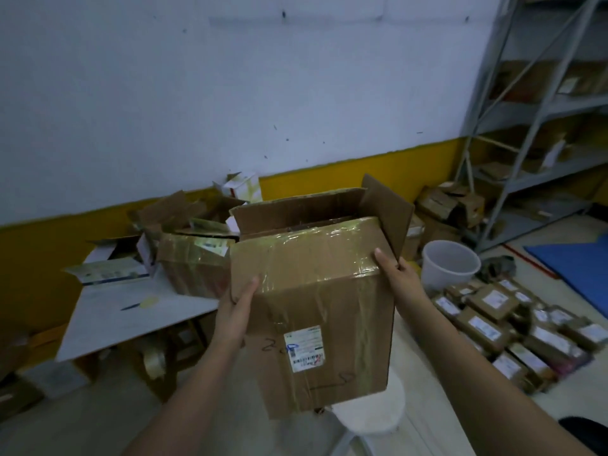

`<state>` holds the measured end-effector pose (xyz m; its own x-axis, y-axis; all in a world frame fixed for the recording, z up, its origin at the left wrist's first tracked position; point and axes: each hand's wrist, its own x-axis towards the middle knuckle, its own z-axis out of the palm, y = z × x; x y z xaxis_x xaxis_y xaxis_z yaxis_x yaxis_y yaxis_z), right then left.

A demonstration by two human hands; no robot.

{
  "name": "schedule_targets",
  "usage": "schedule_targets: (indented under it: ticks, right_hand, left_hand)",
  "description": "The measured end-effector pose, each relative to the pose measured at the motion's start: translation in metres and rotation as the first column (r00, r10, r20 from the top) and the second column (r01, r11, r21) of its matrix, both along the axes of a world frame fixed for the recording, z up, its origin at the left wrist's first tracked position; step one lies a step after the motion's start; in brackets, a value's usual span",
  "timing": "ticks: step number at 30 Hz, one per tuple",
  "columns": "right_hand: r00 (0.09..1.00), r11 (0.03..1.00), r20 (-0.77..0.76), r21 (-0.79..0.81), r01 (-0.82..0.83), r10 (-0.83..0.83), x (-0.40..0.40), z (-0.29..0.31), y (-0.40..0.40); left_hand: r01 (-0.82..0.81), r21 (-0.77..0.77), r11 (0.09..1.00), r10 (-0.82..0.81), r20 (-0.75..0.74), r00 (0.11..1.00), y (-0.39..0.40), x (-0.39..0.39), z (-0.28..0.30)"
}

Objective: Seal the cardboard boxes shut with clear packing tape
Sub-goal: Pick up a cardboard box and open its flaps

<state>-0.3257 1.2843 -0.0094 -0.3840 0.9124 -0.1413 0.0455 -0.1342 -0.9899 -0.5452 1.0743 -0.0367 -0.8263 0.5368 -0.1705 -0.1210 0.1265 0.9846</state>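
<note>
While held up in both hands at centre frame, cardboard box [316, 311]: brown, tilted, far flaps standing open, old clear tape across its near panel, white shipping label [306, 347] on the lower face.

Left hand [234, 312]: on the box's left edge, thumb laid over the taped panel, remaining fingers hidden behind the side, so their spread cannot be told.

Right hand [396, 276]: on the box's right edge, thumb pressed onto the taped corner, other fingers curled behind the side wall, mostly out of sight.

Surroundings, left: low white table [108, 324] against the wall, carrying a second open carton [194, 258], printed cartons and papers, and a blue pen [131, 306]. Tape roll [154, 358] beneath the table's near edge.

Surroundings, below: white round stool [371, 413] directly under the held box, just beside its lower corner.

Surroundings, right: white bucket [450, 263] on the floor, close to the right hand; behind it crushed cartons [450, 202]. Rows of small labelled parcels [500, 320] cover the floor at the right. Grey metal shelving [539, 120] at far right, blue mat [572, 264] at its foot.

Open room: bare floor [98, 422] at lower left, between table and viewer; narrow strip between stool and parcels.
</note>
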Motion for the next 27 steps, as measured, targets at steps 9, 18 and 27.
schedule_targets:
  ticks: [9,18,27]
  right_hand:
    - [0.998,0.998,-0.015,-0.002,0.056,-0.056,-0.061,-0.002,0.143]
    - [0.998,0.997,-0.008,0.059,0.056,-0.056,-0.148,0.007,0.282]
    - [1.0,0.999,0.012,-0.043,0.02,-0.02,-0.234,-0.032,0.353]
  left_hand:
    - [0.053,0.029,0.998,-0.051,-0.055,0.997,0.144,-0.061,0.0]
    - [0.13,0.053,0.99,-0.13,0.0,0.992,0.256,-0.131,0.014]
    - [0.249,0.092,0.964,-0.253,0.035,0.967,0.333,-0.237,-0.015]
